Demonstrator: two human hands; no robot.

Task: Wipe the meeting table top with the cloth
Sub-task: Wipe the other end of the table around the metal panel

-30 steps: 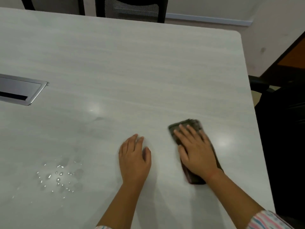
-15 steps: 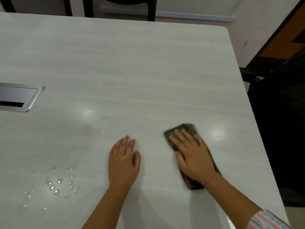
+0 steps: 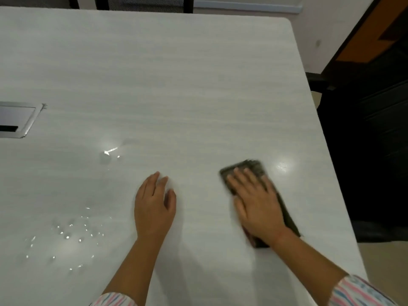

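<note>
Near the table's right edge, right hand (image 3: 258, 202) lies flat on the dark cloth (image 3: 254, 167), fingers straight and spread, pressing it to the table top (image 3: 198, 85). Cloth folded long, blurred, one end past the fingertips, the other under the wrist. Left hand (image 3: 154, 208) well apart to its left, palm down on bare surface, fingers straight and close together. Water droplets (image 3: 68, 235) scattered further left. Metal cable hatch (image 3: 17, 120) at far left edge. Black chair (image 3: 364, 140) beside the right edge.
</note>
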